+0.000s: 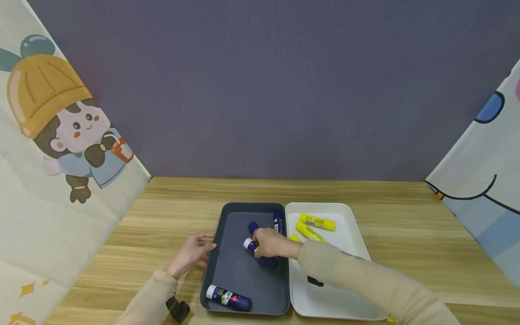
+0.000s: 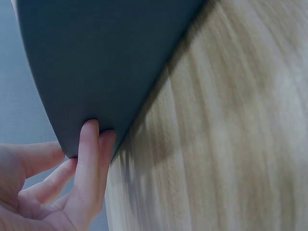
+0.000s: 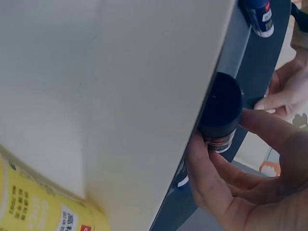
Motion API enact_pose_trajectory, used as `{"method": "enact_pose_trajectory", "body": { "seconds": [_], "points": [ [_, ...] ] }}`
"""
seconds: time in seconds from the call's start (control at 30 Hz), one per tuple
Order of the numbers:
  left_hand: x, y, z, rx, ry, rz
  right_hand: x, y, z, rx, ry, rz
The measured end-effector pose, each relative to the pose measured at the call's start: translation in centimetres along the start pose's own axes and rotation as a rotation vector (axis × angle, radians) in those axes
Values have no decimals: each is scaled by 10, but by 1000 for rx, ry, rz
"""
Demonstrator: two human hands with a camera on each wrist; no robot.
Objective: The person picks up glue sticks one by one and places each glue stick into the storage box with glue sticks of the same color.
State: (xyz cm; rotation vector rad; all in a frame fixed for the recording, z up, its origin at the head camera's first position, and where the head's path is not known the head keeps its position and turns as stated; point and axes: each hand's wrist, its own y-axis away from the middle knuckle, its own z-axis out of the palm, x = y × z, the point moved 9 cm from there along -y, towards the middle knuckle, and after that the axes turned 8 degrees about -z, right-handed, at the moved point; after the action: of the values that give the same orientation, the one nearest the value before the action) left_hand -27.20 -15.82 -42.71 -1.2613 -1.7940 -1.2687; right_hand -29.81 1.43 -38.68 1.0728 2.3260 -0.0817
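My right hand (image 1: 273,243) pinches a dark blue glue stick (image 3: 221,106) with a white cap between thumb and fingers, over the dark grey tray (image 1: 243,289). Its blue bottom end faces the right wrist camera. Just beyond the hand, a second blue glue stick (image 1: 253,226) is partly covered by the fingers. Another blue one (image 1: 278,222) lies along the tray's right wall, and a white-capped one (image 1: 229,298) lies near the front left corner. My left hand (image 1: 194,252) touches the tray's left side, its extended fingers (image 2: 89,144) against the outer wall.
A white tray (image 1: 325,298) stands right beside the dark one and holds several yellow glue sticks (image 1: 318,222), some partly behind my right forearm. Both trays are on a wooden table (image 1: 178,203). A grey-purple wall (image 1: 260,90) rises behind, with patterned sheets on both sides.
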Motion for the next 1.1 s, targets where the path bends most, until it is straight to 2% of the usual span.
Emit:
{"method": "enact_pose_trajectory", "body": {
  "seconds": [0.2,0.43,0.93,1.1],
  "points": [
    [1,1,0,-4,-5,4,-4,1,7,-17,34,5],
    [1,2,0,-7,-1,4,-6,0,10,1,76,-17],
    [1,2,1,-28,6,21,-5,0,12,4,73,-18],
    [1,2,0,-21,1,19,-2,3,12,-10,14,16]
  ]
}}
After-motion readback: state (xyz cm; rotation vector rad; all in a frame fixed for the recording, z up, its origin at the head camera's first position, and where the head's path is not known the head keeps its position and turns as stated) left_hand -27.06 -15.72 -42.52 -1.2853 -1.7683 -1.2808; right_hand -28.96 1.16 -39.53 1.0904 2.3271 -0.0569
